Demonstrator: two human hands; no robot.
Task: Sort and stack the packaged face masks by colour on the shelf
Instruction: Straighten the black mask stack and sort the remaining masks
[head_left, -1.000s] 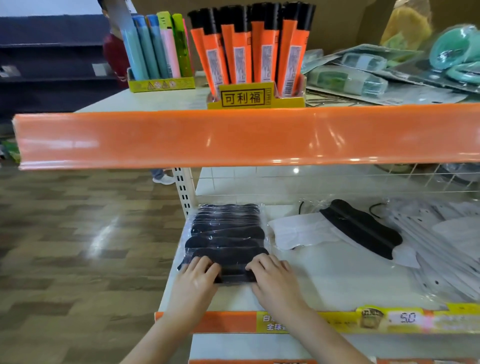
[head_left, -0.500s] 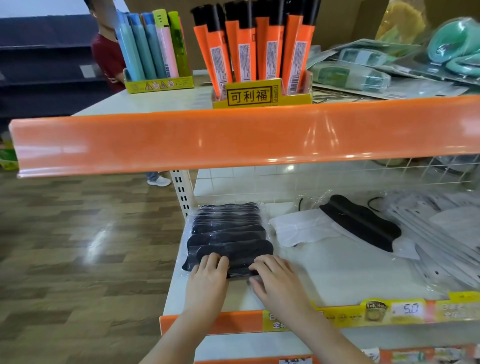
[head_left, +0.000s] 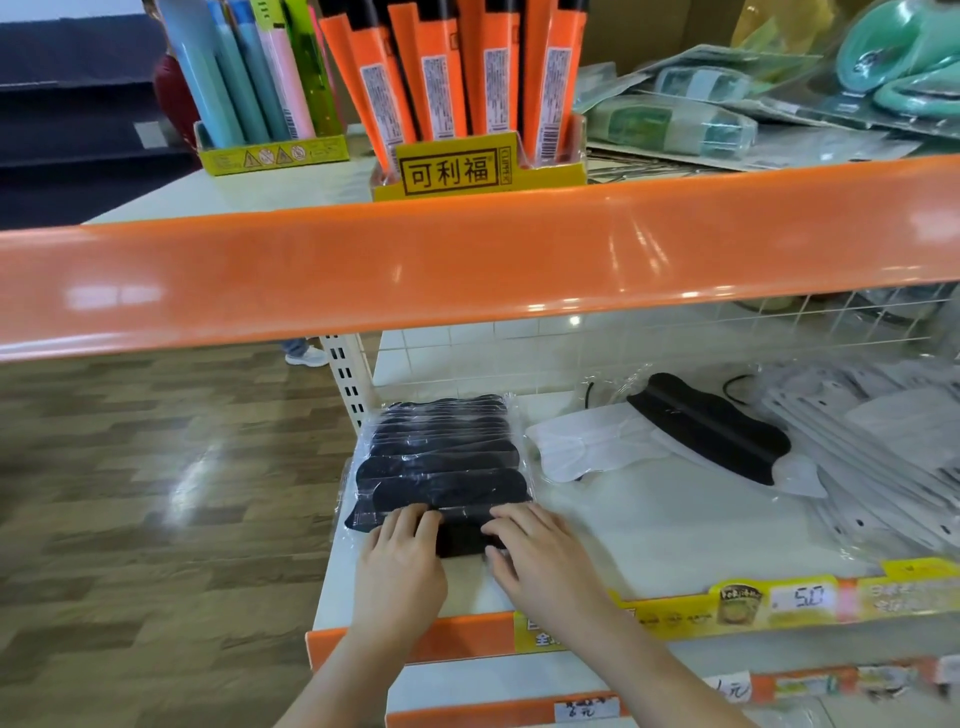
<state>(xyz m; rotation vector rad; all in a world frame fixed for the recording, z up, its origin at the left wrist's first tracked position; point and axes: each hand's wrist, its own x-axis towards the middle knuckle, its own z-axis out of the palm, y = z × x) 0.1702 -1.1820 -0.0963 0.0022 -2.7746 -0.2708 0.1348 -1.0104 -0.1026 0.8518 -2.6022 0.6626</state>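
Observation:
A stack of black packaged face masks (head_left: 441, 457) lies at the left end of the white shelf (head_left: 675, 530). My left hand (head_left: 400, 566) and my right hand (head_left: 540, 561) rest with straight fingers on the stack's front edge, pressing the nearest pack. To the right lies a white packaged mask (head_left: 592, 447) with a single black packaged mask (head_left: 711, 431) partly over it. Further right spreads a pile of white packaged masks (head_left: 883, 467).
An orange shelf lip (head_left: 467, 260) overhangs the working shelf. Above it stand orange tubes (head_left: 457, 78), pastel tubes (head_left: 249, 73) and green packaged goods (head_left: 701, 114). A wire grid (head_left: 779, 322) backs the shelf. Wood floor (head_left: 130, 493) lies left, with a person's shoe (head_left: 306, 356).
The camera has moved closer and slightly lower. Both hands stay on the front of the black stack, which has shifted a little deeper onto the shelf.

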